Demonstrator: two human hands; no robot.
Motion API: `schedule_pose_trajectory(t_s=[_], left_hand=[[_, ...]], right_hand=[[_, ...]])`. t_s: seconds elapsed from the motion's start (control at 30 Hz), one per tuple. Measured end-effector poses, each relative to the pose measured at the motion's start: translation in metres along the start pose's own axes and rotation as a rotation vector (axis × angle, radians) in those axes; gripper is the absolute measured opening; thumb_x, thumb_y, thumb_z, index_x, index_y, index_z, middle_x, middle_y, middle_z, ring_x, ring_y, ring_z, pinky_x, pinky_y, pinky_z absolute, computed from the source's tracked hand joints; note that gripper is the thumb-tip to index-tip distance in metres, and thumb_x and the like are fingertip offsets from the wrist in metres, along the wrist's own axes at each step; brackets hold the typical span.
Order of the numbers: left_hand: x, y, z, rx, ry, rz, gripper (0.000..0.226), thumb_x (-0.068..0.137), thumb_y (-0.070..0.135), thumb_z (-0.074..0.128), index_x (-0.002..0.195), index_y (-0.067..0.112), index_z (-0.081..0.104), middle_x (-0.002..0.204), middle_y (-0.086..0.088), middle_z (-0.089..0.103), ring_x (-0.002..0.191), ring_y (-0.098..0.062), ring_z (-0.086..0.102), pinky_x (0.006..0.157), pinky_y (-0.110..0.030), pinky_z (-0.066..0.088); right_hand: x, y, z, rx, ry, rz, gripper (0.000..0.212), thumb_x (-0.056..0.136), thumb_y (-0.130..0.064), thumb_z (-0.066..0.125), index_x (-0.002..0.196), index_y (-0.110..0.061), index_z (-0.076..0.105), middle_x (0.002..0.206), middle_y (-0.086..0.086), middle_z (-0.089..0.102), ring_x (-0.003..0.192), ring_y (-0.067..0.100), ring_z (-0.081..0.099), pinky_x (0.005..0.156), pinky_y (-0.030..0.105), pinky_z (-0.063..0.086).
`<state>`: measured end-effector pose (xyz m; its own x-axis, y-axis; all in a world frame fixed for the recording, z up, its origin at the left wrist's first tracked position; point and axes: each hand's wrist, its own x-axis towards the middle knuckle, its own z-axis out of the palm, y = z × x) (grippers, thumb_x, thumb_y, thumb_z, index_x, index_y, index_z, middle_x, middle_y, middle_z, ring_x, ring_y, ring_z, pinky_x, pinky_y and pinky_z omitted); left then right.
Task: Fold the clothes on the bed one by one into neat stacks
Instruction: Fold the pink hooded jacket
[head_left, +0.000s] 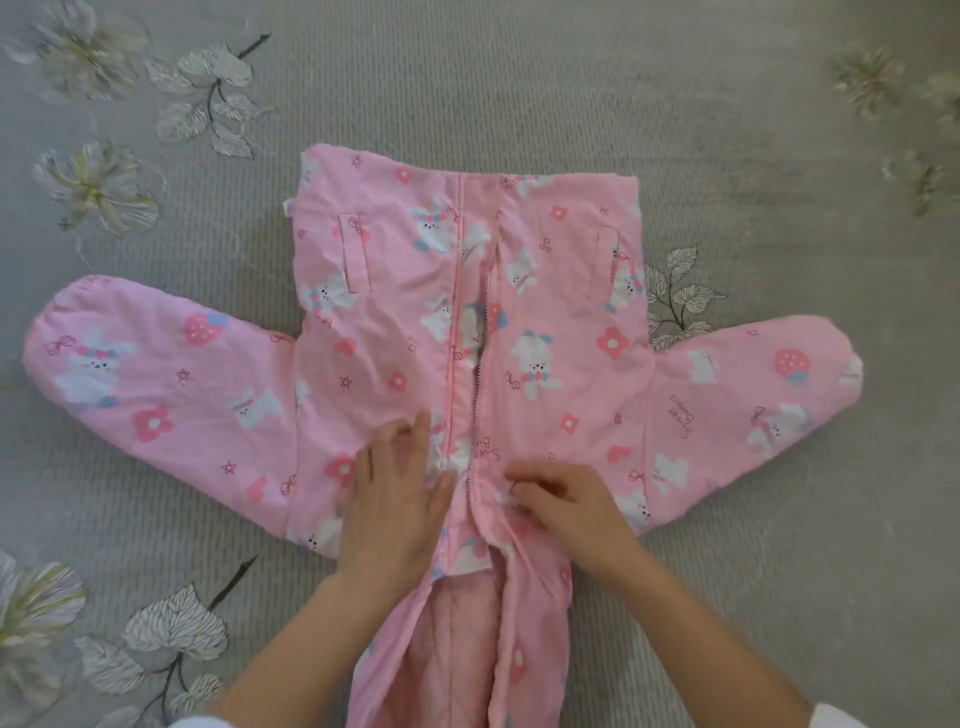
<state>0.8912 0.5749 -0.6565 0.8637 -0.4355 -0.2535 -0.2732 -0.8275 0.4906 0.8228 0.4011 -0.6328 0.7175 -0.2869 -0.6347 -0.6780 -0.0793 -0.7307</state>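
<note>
The left hand is pressed flat, fingers straight, at lower centre; the zip edge is pinched by the right hand. The pink jacket is spread mid-frame, its front apparently being squared. Next, the outspread sleeves must be folded inward.

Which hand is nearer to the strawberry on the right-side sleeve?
Right. The right hand pinches the jacket right of its zipper, toward the strawberry; the left hand presses flat left of it.
</note>
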Motion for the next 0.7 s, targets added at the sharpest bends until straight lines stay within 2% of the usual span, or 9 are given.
schedule_pose_trajectory(t_s=[0.07, 0.13, 0.23, 0.3, 0.4, 0.47, 0.53, 0.63, 0.7], left_hand=[[-0.001, 0.011, 0.010, 0.050, -0.110, 0.104, 0.067, 0.090, 0.061, 0.017, 0.151, 0.035, 0.007, 0.158, -0.007, 0.010, 0.145, -0.025, 0.004, 0.116, -0.042, 0.011], [0.001, 0.015, 0.025, 0.145, -0.208, 0.151, 0.064, 0.092, 0.061, 0.024, 0.148, 0.044, -0.001, 0.159, -0.001, -0.016, 0.144, -0.023, -0.021, 0.116, -0.045, -0.006], [0.005, 0.020, 0.035, 0.222, -0.215, 0.109, 0.071, 0.089, 0.052, 0.045, 0.148, 0.045, 0.006, 0.158, -0.006, -0.018, 0.142, -0.030, -0.024, 0.113, -0.053, -0.007], [0.007, 0.026, 0.038, 0.194, -0.167, 0.110, 0.080, 0.082, 0.045, 0.055, 0.149, 0.042, 0.012, 0.158, -0.009, -0.015, 0.143, -0.031, -0.023, 0.113, -0.055, -0.007], [0.018, 0.032, 0.043, 0.211, -0.175, 0.214, 0.098, 0.070, 0.039, 0.058, 0.148, 0.046, 0.000, 0.153, -0.001, -0.034, 0.138, -0.026, -0.036, 0.109, -0.054, -0.017], [0.028, 0.035, 0.046, 0.222, -0.257, 0.212, 0.105, 0.066, 0.040, 0.058, 0.143, 0.054, -0.012, 0.147, 0.006, -0.044, 0.133, -0.022, -0.044, 0.107, -0.056, -0.020], [0.033, 0.035, 0.050, 0.239, -0.288, 0.177, 0.108, 0.065, 0.042, 0.058, 0.138, 0.057, -0.019, 0.145, 0.009, -0.046, 0.131, -0.021, -0.046, 0.105, -0.055, -0.025], [0.031, 0.035, 0.054, 0.238, -0.267, 0.166, 0.106, 0.064, 0.042, 0.056, 0.139, 0.057, -0.018, 0.146, 0.010, -0.045, 0.132, -0.019, -0.045, 0.098, -0.048, -0.036], [0.030, 0.032, 0.056, 0.234, -0.242, 0.175, 0.106, 0.062, 0.044, 0.053, 0.139, 0.057, -0.018, 0.148, 0.010, -0.043, 0.133, -0.019, -0.044, 0.097, -0.046, -0.038]], right_hand=[[-0.002, 0.007, -0.014, 0.247, 0.269, 0.036, 0.025, 0.087, 0.000, 0.059, 0.078, -0.019, 0.073, 0.063, -0.004, 0.068, 0.054, 0.009, 0.060, 0.050, 0.018, 0.047], [-0.007, 0.022, -0.032, 0.365, 0.512, 0.051, 0.020, 0.088, -0.001, 0.058, 0.080, -0.014, 0.071, 0.060, 0.000, 0.064, 0.049, 0.011, 0.057, 0.043, 0.019, 0.044], [-0.010, 0.050, -0.059, 0.338, 0.889, 0.155, 0.009, 0.085, -0.012, 0.064, 0.092, -0.014, 0.059, 0.079, 0.002, 0.060, 0.069, 0.019, 0.060, 0.060, 0.027, 0.047], [-0.003, 0.062, -0.077, 0.421, 1.037, 0.280, 0.030, 0.081, -0.020, 0.071, 0.102, -0.010, 0.052, 0.088, 0.002, 0.057, 0.077, 0.021, 0.057, 0.069, 0.032, 0.046], [0.010, 0.058, -0.106, 0.744, 0.961, 0.345, 0.038, 0.077, -0.023, 0.074, 0.108, -0.006, 0.061, 0.105, 0.007, 0.066, 0.092, 0.025, 0.064, 0.083, 0.040, 0.053], [0.016, 0.044, -0.125, 0.938, 0.822, 0.237, 0.038, 0.081, -0.023, 0.069, 0.117, -0.014, 0.063, 0.115, 0.006, 0.069, 0.104, 0.025, 0.065, 0.089, 0.041, 0.053], [0.021, 0.022, -0.137, 1.039, 0.739, 0.065, 0.034, 0.085, -0.022, 0.062, 0.118, -0.017, 0.063, 0.115, 0.005, 0.069, 0.102, 0.023, 0.067, 0.087, 0.038, 0.054], [0.030, -0.014, -0.131, 0.627, 0.849, -0.088, 0.011, 0.081, -0.022, 0.065, 0.092, -0.019, 0.067, 0.094, 0.001, 0.069, 0.079, 0.005, 0.065, 0.068, 0.023, 0.051], [0.038, -0.033, -0.108, 0.211, 0.866, -0.276, 0.013, 0.080, -0.030, 0.064, 0.091, -0.024, 0.063, 0.098, 0.001, 0.064, 0.085, -0.002, 0.060, 0.075, 0.020, 0.047]])
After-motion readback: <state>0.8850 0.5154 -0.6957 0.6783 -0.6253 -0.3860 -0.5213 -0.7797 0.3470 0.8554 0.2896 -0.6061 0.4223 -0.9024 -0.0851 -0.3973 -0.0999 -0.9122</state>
